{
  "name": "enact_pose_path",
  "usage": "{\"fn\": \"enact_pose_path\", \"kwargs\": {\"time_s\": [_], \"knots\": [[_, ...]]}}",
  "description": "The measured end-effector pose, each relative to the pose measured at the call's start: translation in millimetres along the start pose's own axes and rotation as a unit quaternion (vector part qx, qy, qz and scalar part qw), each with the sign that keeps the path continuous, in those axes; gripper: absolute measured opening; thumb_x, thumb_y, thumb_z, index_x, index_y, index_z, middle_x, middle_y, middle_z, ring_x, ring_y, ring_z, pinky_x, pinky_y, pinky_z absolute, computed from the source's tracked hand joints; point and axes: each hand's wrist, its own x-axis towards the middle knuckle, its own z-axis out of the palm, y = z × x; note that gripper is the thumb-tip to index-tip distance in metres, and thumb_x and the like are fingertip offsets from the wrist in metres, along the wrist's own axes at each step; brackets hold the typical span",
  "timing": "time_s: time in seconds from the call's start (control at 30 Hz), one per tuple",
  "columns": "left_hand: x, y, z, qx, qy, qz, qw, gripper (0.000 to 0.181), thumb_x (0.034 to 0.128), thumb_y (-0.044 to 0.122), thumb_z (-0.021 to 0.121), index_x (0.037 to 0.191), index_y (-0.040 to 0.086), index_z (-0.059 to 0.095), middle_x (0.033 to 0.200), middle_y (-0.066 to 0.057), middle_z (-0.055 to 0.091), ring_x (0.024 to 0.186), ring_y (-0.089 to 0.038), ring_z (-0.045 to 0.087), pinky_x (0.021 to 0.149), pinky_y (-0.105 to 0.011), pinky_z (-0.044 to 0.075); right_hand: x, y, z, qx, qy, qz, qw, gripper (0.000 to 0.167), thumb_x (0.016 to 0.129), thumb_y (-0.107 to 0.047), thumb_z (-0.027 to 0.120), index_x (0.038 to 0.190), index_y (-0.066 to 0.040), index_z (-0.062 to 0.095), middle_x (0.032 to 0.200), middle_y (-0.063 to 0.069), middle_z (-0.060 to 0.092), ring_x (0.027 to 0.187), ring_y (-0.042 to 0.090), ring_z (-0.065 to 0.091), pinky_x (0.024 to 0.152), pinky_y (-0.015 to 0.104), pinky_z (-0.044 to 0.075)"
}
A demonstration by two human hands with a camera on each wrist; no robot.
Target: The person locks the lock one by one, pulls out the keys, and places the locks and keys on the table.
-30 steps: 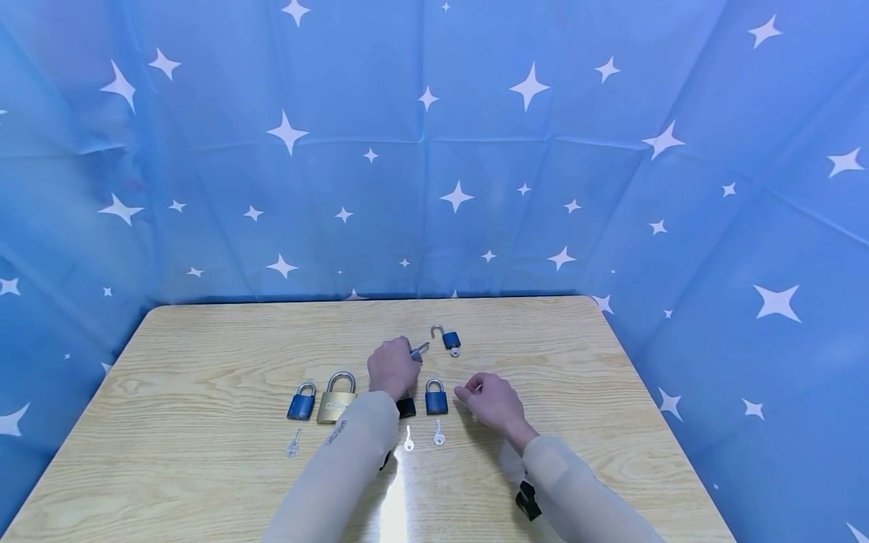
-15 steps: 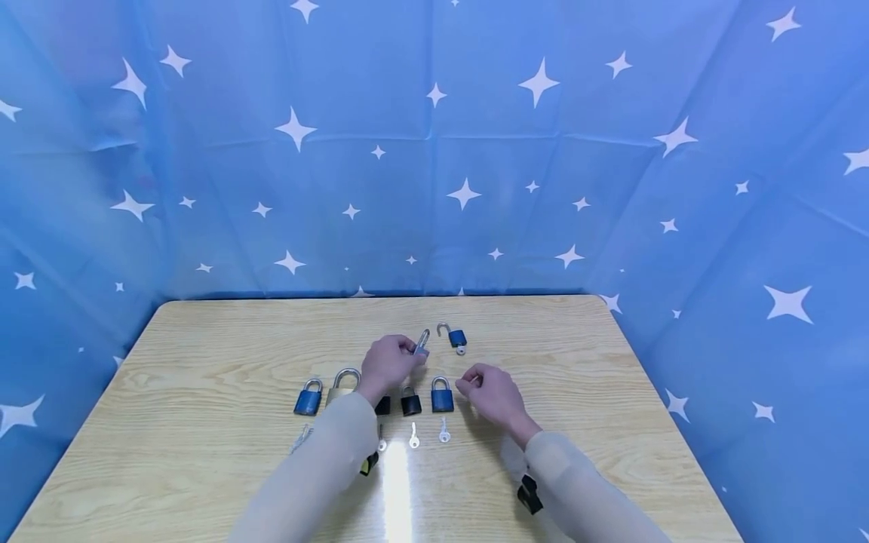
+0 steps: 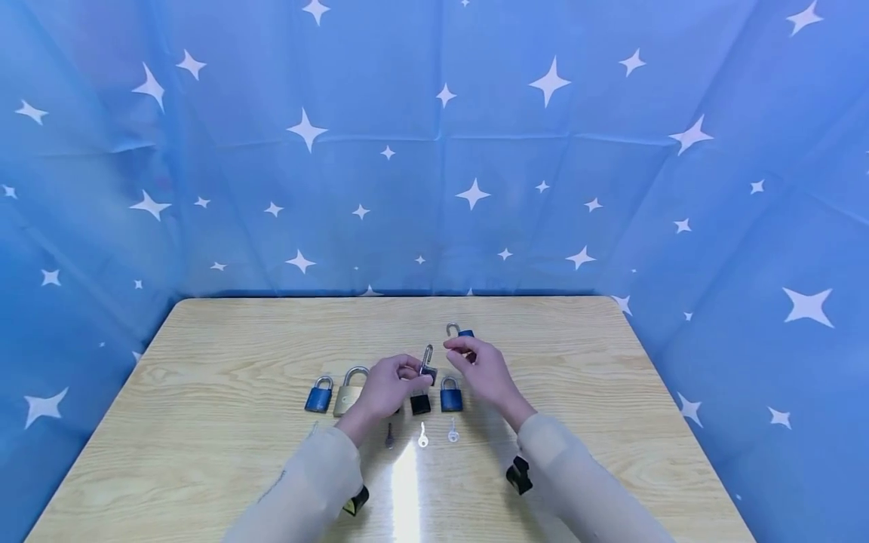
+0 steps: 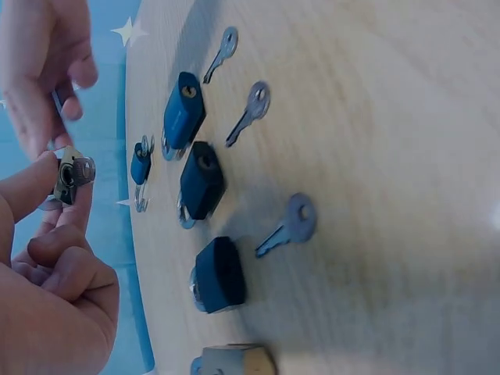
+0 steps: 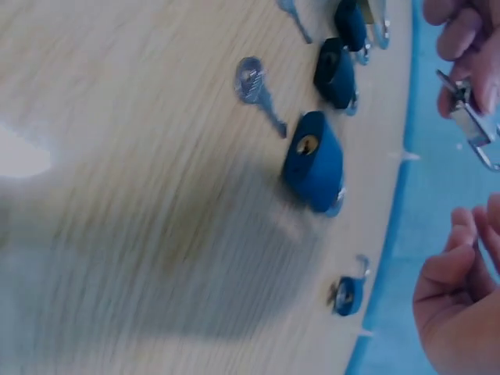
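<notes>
In the head view my left hand [image 3: 388,388] pinches a small padlock [image 3: 429,372] above the table, its shackle standing open. A key [image 4: 84,169] sticks out of that padlock's underside in the left wrist view. Just to the right is my right hand [image 3: 485,373], fingers loosely bent and apart from the padlock; nothing is clearly visible in them. Behind it lies a blue padlock [image 3: 465,333] with an open shackle and a key in it. Below the hands are a closed blue padlock [image 3: 451,400] and a black padlock [image 3: 420,404].
A large brass padlock [image 3: 347,400] and another blue padlock [image 3: 318,399] lie to the left. One more dark padlock [image 4: 220,275] is mostly hidden by my left hand in the head view. Loose keys, including a silver key [image 3: 423,436], lie on the wooden table [image 3: 224,362] before the row.
My left hand has come nearer the front with the padlock, turning it so the shackle points up. My right hand has moved forward and slightly left, close to it.
</notes>
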Motion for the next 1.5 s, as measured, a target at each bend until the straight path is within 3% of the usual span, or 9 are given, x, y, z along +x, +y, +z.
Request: {"fn": "enact_pose_path", "kwargs": {"time_s": [0.27,0.4,0.6,0.83,1.27,1.5], "knots": [[-5.8,-9.0,6.1,-0.035,-0.008,0.010,0.9993,0.028,0.0858,0.026,0.074,0.108,0.009,0.068,0.097,-0.006,0.073,0.091,-0.016,0.065,0.078,-0.032,0.050,1.8,-7.7,8.7,-0.002,-0.064,-0.028,0.9976,0.026,0.100,-0.021,0.056,0.124,-0.015,0.064,0.113,-0.001,0.066,0.099,0.015,0.058,0.082,0.032,0.048],[-7.7,-10.9,7.2,-0.047,-0.003,0.001,0.9989,0.029,0.0850,0.026,0.075,0.107,0.009,0.068,0.096,-0.005,0.073,0.090,-0.015,0.064,0.079,-0.032,0.049,2.0,-9.7,11.5,-0.002,-0.078,-0.037,0.9963,0.020,0.100,-0.020,0.056,0.117,-0.017,0.065,0.107,-0.001,0.066,0.095,0.015,0.058,0.082,0.033,0.047],[-10.0,-12.2,8.9,-0.056,0.009,-0.008,0.9984,0.034,0.0845,0.026,0.076,0.111,0.007,0.067,0.097,-0.006,0.072,0.090,-0.015,0.065,0.081,-0.033,0.050,3.4,-10.7,12.3,0.012,-0.080,-0.024,0.9964,0.010,0.099,-0.019,0.058,0.105,-0.018,0.065,0.092,0.001,0.063,0.080,0.017,0.054,0.070,0.029,0.045],[-9.5,-13.6,11.7,-0.067,0.011,-0.015,0.9976,0.035,0.0850,0.027,0.075,0.110,0.003,0.065,0.093,-0.007,0.072,0.084,-0.014,0.064,0.077,-0.030,0.049,4.2,-13.1,12.1,0.014,-0.075,-0.027,0.9967,0.010,0.098,-0.019,0.060,0.103,-0.017,0.068,0.090,0.001,0.064,0.077,0.016,0.055,0.068,0.028,0.045],[-11.1,-12.6,11.7,-0.088,0.010,-0.008,0.9961,0.041,0.0876,0.027,0.072,0.115,-0.002,0.063,0.093,-0.009,0.074,0.087,-0.014,0.066,0.083,-0.034,0.051,2.7,-15.0,13.5,0.003,-0.061,-0.034,0.9976,0.005,0.093,-0.018,0.066,0.096,-0.018,0.071,0.088,-0.002,0.067,0.072,0.017,0.053,0.063,0.026,0.044],[-10.6,-15.0,13.1,-0.088,0.013,-0.011,0.9960,0.034,0.0865,0.025,0.074,0.110,0.002,0.064,0.093,-0.009,0.074,0.087,-0.015,0.066,0.081,-0.032,0.049,0.3,-15.3,14.3,-0.002,-0.061,-0.033,0.9976,0.004,0.093,-0.016,0.067,0.093,-0.018,0.070,0.091,-0.001,0.069,0.072,0.016,0.054,0.065,0.026,0.046]]}}
